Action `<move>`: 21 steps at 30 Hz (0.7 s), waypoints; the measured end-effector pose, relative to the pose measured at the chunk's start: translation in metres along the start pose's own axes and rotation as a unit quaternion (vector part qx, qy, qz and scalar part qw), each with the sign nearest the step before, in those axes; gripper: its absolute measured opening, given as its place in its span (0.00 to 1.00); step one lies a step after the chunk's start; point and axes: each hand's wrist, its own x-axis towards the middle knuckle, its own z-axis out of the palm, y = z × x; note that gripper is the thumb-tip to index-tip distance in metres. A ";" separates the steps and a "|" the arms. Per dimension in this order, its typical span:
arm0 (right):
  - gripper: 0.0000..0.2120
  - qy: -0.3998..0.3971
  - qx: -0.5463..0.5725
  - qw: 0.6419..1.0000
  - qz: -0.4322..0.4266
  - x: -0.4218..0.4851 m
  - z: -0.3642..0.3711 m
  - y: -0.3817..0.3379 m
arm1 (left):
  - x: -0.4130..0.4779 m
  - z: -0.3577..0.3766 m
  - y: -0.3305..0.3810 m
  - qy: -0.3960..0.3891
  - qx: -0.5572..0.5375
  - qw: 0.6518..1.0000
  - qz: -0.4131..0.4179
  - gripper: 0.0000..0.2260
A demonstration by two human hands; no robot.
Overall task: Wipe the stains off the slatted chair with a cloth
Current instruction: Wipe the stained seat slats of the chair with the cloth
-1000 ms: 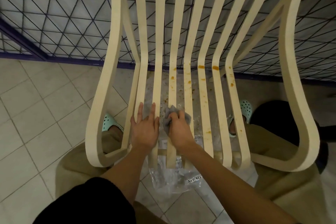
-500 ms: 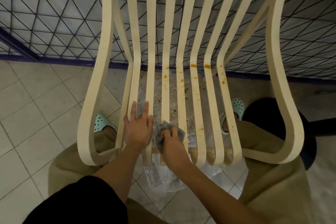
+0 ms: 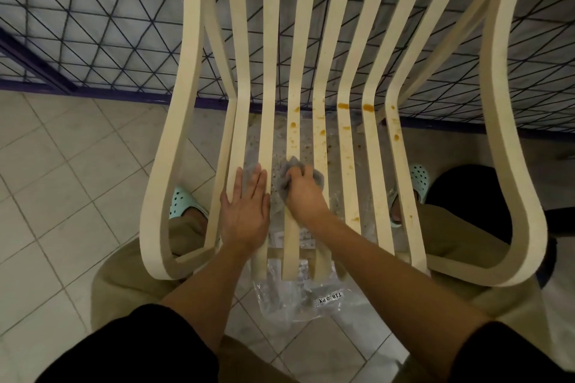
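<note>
Your right hand (image 3: 306, 193) gripped the grey cloth (image 3: 319, 179), bunched on a middle slat of the slatted chair (image 3: 166, 165); your left hand (image 3: 245, 211) lay flat just beside. Orange stains (image 3: 343, 106) showed beyond the grip, so most wiping looked undone.

Only one piece of writing can be read. It is a narrow white label strip (image 3: 330, 298) with black characters, stuck on the crumpled clear plastic bag (image 3: 289, 308) that lies on the pale tiled floor (image 3: 62, 196) under the front edge of the cream slatted wooden chair (image 3: 183, 102). From the head view it appears upside down and reads "T18", then one unclear character, then "0 PX". A second white patch (image 3: 306, 238) on the bag shows between the slats, but its print is too small to read.
</note>
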 end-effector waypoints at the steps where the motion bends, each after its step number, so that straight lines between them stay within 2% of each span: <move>1: 0.16 -0.003 -0.001 1.000 0.004 0.007 -0.002 -0.001 | 0.000 0.002 -0.001 0.008 0.001 1.000 -0.001 0.24; 9: 0.16 0.002 -0.022 1.000 0.013 0.027 -0.007 -0.005 | 0.001 0.001 -0.002 0.002 0.000 1.000 0.001 0.24; 17: 0.13 -0.010 -0.020 0.999 -0.029 -0.006 0.010 0.004 | 0.001 0.002 -0.002 -0.001 0.000 1.000 -0.002 0.24; 21: 0.15 -0.009 -0.040 0.999 -0.026 -0.027 0.014 0.006 | 0.001 -0.001 -0.001 -0.003 0.007 1.000 -0.003 0.25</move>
